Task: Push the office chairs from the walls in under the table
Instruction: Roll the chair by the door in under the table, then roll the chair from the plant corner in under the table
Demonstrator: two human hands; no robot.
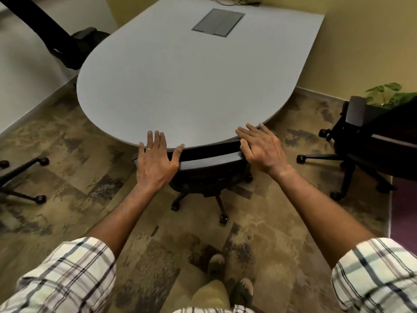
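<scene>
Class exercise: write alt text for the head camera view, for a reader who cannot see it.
Two bare hands, left hand and right hand, rest open on the backrest of a black office chair tucked under the rounded end of a grey table. Another office chair stands apart at right on patterned carpet.

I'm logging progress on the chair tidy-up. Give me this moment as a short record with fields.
table: grey top, rounded near end
chair being pushed: black chair, backrest at the table edge, seat under it
left hand: open, flat on the backrest's left end
right hand: open, flat on its right end
chairs still out: one at right by the plant; a base at left
</scene>
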